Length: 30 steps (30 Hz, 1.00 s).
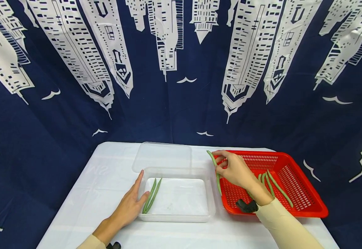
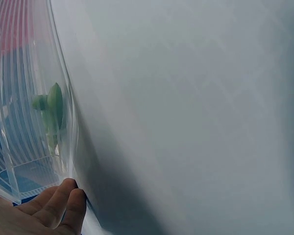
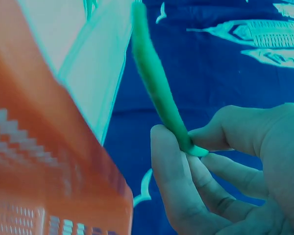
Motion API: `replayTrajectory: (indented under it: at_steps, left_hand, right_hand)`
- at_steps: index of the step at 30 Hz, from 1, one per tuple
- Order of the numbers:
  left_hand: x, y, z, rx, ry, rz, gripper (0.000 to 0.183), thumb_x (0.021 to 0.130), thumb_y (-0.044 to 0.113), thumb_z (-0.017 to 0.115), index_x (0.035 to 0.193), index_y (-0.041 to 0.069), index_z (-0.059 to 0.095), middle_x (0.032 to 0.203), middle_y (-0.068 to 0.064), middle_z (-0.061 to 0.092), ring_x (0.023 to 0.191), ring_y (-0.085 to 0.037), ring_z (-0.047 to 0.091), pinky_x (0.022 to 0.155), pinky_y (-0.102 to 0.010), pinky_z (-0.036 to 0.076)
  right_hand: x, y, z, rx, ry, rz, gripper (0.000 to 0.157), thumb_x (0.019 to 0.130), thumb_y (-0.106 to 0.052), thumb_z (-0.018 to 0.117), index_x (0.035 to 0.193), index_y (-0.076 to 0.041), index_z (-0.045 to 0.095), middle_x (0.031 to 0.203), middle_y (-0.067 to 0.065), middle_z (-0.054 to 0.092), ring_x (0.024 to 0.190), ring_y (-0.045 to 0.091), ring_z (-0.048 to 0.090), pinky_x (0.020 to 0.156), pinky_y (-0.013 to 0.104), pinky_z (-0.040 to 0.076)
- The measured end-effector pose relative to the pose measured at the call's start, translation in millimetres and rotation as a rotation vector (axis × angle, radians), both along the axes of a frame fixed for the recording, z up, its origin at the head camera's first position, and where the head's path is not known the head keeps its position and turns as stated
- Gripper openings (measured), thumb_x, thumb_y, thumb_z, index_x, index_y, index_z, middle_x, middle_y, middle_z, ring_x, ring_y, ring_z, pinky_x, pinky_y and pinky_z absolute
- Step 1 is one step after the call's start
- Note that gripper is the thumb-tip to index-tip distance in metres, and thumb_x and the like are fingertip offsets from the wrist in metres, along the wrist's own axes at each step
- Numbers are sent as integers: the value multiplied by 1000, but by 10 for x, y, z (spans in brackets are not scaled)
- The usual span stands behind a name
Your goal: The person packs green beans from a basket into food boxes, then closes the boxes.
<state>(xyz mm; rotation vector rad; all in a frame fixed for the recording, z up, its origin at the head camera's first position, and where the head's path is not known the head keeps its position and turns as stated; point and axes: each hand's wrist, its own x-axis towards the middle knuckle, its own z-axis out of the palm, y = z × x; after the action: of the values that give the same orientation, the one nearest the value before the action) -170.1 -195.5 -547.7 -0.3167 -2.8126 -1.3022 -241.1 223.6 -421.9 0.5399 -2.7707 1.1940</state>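
Observation:
My right hand pinches a long green bean between thumb and fingers, over the left rim of a red plastic basket. Several more green beans lie inside that basket, partly hidden by my wrist. Left of it stands a clear plastic container, where two green beans lie side by side along the left part of its floor. My left hand rests against the container's left side, its fingers extended; the left wrist view shows the fingertips at the clear wall.
A clear flat lid lies behind the container on the white-covered table. Beyond the table's back edge hangs a dark blue cloth printed with white buildings and birds.

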Motion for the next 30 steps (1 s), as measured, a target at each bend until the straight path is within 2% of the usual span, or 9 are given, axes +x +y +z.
replayTrajectory:
  at_steps: [5, 13, 18, 22, 25, 30]
  left_hand:
    - [-7, -9, 13, 0, -10, 1, 89, 121, 33, 61, 190, 30, 5, 196, -17, 20, 179, -46, 26, 143, -74, 25]
    - [-21, -20, 14, -4, 0, 9, 89, 121, 32, 62, 190, 30, 6, 195, -17, 21, 179, -45, 27, 143, -73, 26]
    - [-9, -10, -3, 2, -20, 6, 89, 121, 33, 62, 190, 31, 6, 195, -18, 22, 179, -45, 26, 144, -72, 25]
    - [-6, 10, 4, 2, -20, -8, 89, 121, 33, 62, 190, 29, 6, 195, -18, 21, 179, -45, 26, 144, -72, 25]
    - [-15, 13, 13, -2, -10, -14, 89, 121, 33, 61, 190, 29, 5, 195, -18, 20, 179, -46, 26, 143, -72, 25]
    - [-24, 1, -5, -5, -9, -8, 89, 121, 33, 61, 190, 31, 5, 195, -17, 20, 179, -45, 26, 143, -73, 26]
  right_hand:
    - [4, -199, -58, -76, -51, 2, 54, 97, 8, 72, 151, 2, 72, 120, 22, 80, 93, 23, 85, 69, 28, 70]
    - [10, -501, -148, -197, -140, 16, 63, 97, 8, 75, 159, -2, 66, 124, 23, 77, 98, 24, 83, 68, 37, 73]
    - [29, -629, -249, -221, -143, 53, 64, 99, 9, 76, 160, -7, 67, 121, 22, 77, 97, 23, 84, 69, 39, 73]
    - [58, -721, -318, -237, -139, 85, 63, 99, 12, 76, 157, -12, 71, 117, 21, 77, 95, 24, 84, 68, 36, 73]
    - [77, -814, -337, -244, -151, 105, 60, 100, 12, 75, 155, -11, 73, 117, 22, 76, 95, 24, 83, 68, 35, 73]
    - [102, -981, -377, -236, -187, 111, 54, 100, 11, 75, 149, -10, 77, 119, 20, 74, 96, 21, 81, 71, 41, 74]
